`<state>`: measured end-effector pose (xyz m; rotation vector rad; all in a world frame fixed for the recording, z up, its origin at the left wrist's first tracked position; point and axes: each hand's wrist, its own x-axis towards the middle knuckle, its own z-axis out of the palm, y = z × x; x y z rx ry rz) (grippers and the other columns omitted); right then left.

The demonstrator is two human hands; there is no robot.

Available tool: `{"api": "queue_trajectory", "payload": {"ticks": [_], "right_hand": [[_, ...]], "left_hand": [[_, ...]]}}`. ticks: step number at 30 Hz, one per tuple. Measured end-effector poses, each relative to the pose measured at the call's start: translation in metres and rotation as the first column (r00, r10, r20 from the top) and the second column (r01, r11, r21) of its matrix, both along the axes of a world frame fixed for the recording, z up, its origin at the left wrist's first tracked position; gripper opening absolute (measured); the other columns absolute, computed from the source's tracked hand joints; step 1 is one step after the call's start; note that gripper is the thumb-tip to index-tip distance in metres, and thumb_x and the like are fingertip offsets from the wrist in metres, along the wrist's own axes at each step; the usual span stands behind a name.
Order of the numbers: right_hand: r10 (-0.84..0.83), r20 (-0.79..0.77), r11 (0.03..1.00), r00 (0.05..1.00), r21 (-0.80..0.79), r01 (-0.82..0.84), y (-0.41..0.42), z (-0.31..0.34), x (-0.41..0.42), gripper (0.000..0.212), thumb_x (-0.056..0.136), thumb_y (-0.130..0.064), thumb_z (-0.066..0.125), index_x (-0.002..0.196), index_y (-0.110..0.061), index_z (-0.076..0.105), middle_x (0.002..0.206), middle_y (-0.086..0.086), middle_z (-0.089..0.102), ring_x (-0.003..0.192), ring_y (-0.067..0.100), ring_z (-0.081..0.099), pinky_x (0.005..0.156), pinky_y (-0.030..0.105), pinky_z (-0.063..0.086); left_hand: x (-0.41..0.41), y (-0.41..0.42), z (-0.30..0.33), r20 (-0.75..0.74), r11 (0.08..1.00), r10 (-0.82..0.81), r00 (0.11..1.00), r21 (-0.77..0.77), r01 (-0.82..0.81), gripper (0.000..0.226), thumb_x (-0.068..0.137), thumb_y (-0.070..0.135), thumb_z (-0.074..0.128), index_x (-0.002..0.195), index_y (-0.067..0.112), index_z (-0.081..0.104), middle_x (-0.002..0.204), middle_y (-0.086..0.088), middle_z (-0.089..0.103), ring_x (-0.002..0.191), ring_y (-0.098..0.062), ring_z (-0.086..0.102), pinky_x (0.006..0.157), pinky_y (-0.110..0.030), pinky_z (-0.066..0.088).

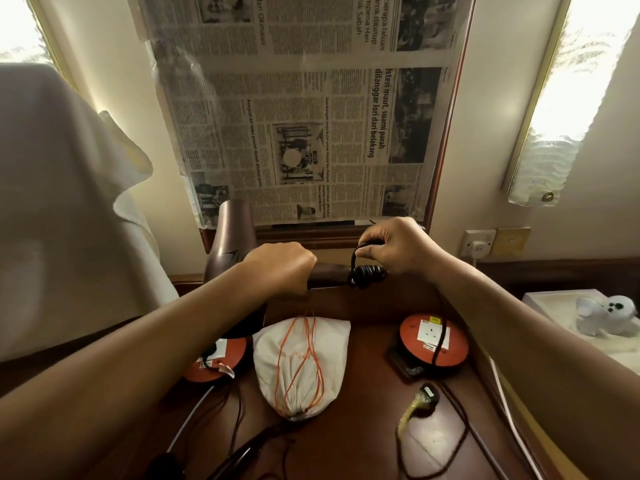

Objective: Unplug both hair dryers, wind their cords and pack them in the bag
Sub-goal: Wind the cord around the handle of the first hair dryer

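**Both hands on a hair dryer, cord part wound at mid-frame**

Left hand (277, 268) curls its grip tightly round the handle of a dark brown hair dryer (232, 237), held above the surface at the centre of the frame, its barrel rising toward upper left. Right hand (401, 245), just right of centre, pinches a loop of the black cord (369, 273) between thumb and fingers; several turns of that cord sit bunched round the end of the handle, directly beneath the hand.

Below the hands, at lower centre, a white drawstring bag (301, 362) lies on the dark wooden surface (367, 445), its gathered neck pointing toward the bottom edge and its orange strings trailing over the cloth. An orange extension reel (434, 341) with a white socket face sits to the bag's right, with a dark cord across it. Another orange reel (216, 362) sits to the bag's left, partly hidden by the left forearm. A loose plug (427, 393) with a yellowish cable lies at lower right, well apart from the bag. Dark cords wander along the bottom edge.

Behind, newspaper (304, 109) covers a framed panel at upper centre. A wall socket (479, 242) with a white plug shows at mid right, and a small white plush toy (609, 315) at far right.
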<state>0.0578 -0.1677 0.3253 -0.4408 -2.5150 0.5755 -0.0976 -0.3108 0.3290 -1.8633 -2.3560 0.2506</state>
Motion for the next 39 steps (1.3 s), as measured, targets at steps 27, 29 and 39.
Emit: {"api": "queue_trajectory", "payload": {"ticks": [27,29,39], "right_hand": [[-0.02,-0.08,0.554,0.997,-0.83,-0.056,-0.047,-0.064,0.016,0.044,0.094,-0.048,0.043,0.074,-0.011,0.056,0.05,0.0,0.043,0.039,0.011,0.034,0.038,0.022,0.029],[0.016,-0.178,0.427,0.984,-0.889,-0.167,-0.045,-0.073,0.015,0.038,0.098,-0.04,0.041,0.079,-0.011,0.055,0.054,-0.001,0.04,0.043,0.011,0.03,0.04,0.021,0.026],[-0.002,-0.25,0.394,0.968,-0.89,-0.229,-0.035,-0.105,0.011,0.041,0.093,-0.044,0.045,0.074,-0.01,0.056,0.054,0.0,0.032,0.045,0.013,0.024,0.042,0.023,0.023]], "left_hand": [[-0.01,0.006,0.014,0.195,0.971,0.161,0.967,0.146,-0.191,0.03,0.079,0.037,0.067,0.105,0.025,0.057,0.085,0.007,0.056,0.08,-0.016,0.058,0.069,-0.031,0.048],[-0.01,0.007,0.015,0.209,0.973,0.154,0.966,0.139,-0.185,0.032,0.078,0.039,0.068,0.105,0.025,0.057,0.084,0.007,0.055,0.08,-0.016,0.058,0.067,-0.031,0.048],[-0.014,-0.001,0.023,0.374,0.977,0.093,0.923,0.144,-0.156,0.025,0.071,0.036,0.071,0.091,0.032,0.057,0.083,0.006,0.061,0.074,-0.012,0.061,0.067,-0.031,0.052]]}}
